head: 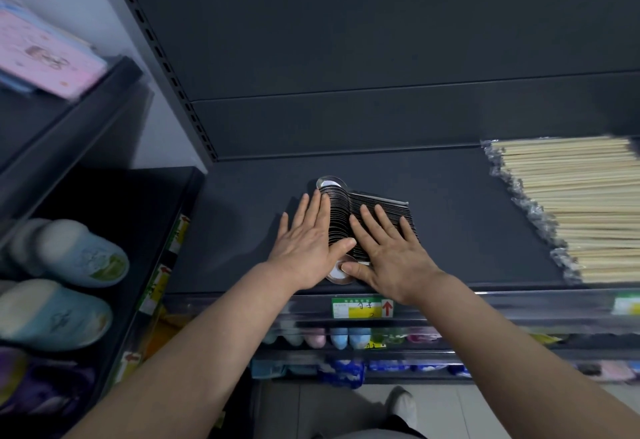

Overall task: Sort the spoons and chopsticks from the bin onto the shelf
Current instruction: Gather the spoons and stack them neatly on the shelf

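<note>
Since the spoons (337,213) sit nested on the shelf (450,231) under the flat, straight-fingered left hand (304,248) and right hand (394,255), with chopsticks (571,213) right of them, sorting looks nearly done. No bin shows.

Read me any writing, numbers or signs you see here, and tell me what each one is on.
"勺子", handwritten, as best I can tell: price tag on the shelf edge below the spoons.
Red up arrow: same tag.
Printed green header on that tag: too small to read.
Left-shelf tags and far-right tag: blurred, unreadable.
</note>
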`<state>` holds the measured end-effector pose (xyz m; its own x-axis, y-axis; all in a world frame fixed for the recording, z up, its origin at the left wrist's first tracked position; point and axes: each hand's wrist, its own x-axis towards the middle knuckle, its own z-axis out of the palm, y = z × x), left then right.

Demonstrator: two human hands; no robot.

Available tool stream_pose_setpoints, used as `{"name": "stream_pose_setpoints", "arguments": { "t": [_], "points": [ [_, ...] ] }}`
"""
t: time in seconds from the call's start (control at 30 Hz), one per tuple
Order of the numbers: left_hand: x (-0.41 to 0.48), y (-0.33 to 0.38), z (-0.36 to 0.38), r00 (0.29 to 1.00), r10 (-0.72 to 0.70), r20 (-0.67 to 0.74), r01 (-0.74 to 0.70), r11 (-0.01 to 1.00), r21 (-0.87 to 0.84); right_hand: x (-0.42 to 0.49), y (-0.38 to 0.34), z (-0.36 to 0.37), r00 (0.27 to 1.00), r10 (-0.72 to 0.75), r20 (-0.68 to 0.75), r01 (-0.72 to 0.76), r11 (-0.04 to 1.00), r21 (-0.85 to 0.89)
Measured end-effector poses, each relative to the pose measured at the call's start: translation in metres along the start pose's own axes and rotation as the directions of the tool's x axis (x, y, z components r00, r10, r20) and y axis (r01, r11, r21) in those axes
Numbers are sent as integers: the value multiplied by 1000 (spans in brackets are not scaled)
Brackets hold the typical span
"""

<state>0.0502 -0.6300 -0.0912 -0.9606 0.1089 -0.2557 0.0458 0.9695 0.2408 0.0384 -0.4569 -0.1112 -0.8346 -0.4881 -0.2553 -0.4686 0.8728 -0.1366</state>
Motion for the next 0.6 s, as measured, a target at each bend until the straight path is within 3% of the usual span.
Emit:
{"name": "stream_pose_setpoints", "arguments": {
  "t": [0.13,0.37,0.5,0.6],
  "points": [
    [1,-3,-2,999,-17,-38,14,996,-92,-3,-1,0,1000,-2,-23,2,1000,18],
    [37,-13,-15,961,-146,-235,67,947,-314,7,4,-13,998,24,-65,-19,996,86],
    [62,-19,-22,927,-315,-205,150,810,-568,17,7,-15,997,17,-74,-10,996,93],
    [73,-17,-27,933,-329,-147,127,682,-721,22,10,-16,998,1,-63,6,994,109]
  ]
}}
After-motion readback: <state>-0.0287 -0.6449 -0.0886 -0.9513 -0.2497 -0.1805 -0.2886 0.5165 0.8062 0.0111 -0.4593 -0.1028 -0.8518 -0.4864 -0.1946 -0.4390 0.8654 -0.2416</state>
